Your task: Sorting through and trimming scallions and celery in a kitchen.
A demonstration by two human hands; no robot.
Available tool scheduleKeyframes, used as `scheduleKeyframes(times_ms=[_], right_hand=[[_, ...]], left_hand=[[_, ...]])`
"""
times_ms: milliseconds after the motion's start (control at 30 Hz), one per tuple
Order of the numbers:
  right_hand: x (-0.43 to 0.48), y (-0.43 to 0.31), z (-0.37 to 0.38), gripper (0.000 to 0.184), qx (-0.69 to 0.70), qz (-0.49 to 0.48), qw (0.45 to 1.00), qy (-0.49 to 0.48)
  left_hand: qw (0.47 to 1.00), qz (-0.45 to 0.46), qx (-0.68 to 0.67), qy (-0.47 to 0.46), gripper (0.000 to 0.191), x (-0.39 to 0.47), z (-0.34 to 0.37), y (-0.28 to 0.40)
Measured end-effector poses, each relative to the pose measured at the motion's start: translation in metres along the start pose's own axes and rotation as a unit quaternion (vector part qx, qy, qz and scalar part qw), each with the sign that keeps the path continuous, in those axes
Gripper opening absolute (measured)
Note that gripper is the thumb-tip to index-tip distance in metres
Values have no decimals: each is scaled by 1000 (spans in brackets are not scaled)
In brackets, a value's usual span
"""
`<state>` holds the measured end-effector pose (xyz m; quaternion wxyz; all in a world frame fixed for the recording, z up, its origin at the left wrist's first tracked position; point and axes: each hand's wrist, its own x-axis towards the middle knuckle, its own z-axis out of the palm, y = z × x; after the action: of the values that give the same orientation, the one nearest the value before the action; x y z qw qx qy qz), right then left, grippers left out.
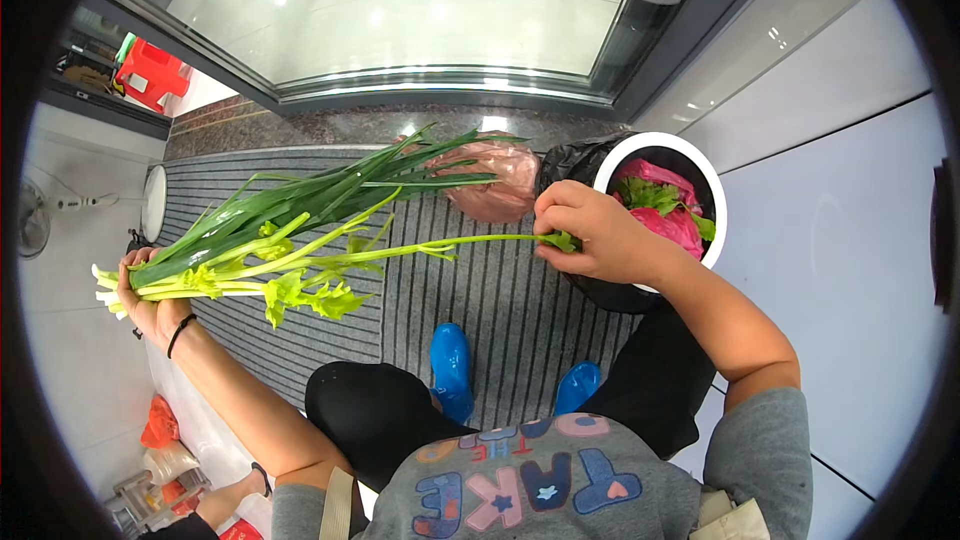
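Note:
My left hand [156, 307] grips a bunch of celery stalks [247, 270] together with long dark green leaves [300, 195], which look like leek or garlic leaves, near their pale lower ends. The bunch fans out to the right over the mat. One long celery stalk reaches across to my right hand [592, 232], whose fingers pinch its leafy tip. Just beyond that hand stands a round bin with a white rim [716, 195]. Inside it lie pink plastic bags [667, 229] and green leaves [651, 195].
A translucent pinkish plastic bag [495, 180] and a black plastic bag [574, 161] lie left of the bin. Grey striped mats [480, 307] cover the floor before a glass door's frame [450, 99]. A person's foot [255, 484] shows at lower left, near a fan [34, 217] and red stool [154, 75] farther up.

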<state>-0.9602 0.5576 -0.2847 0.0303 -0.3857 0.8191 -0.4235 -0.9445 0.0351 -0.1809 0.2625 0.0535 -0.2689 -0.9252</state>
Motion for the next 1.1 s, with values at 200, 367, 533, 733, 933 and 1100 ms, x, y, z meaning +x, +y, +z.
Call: scheduleKeyframes(times_ms=[200,367,533,733,933,1100], right_hand=[[-4,-14,0,35,-41,43,995,77],[-4,-20,-2,42,-100,17,991,82],[-4,-19,-3,39,-168,-18,985,10],[-3,-10,11,21,-133,0,990,54],[-3,-9,15,14,-85,27,996,-22],[0,-6,27,9,23,102,994,-36]], left_hand=[[1000,16,16,5,14,0,0,-1],[999,18,35,-8,13,-1,3,5],[999,27,47,-1,13,-2,10,-1],[998,24,51,-24,12,-4,20,4],[997,16,69,-32,11,2,30,8],[996,17,83,-37,11,6,33,10]])
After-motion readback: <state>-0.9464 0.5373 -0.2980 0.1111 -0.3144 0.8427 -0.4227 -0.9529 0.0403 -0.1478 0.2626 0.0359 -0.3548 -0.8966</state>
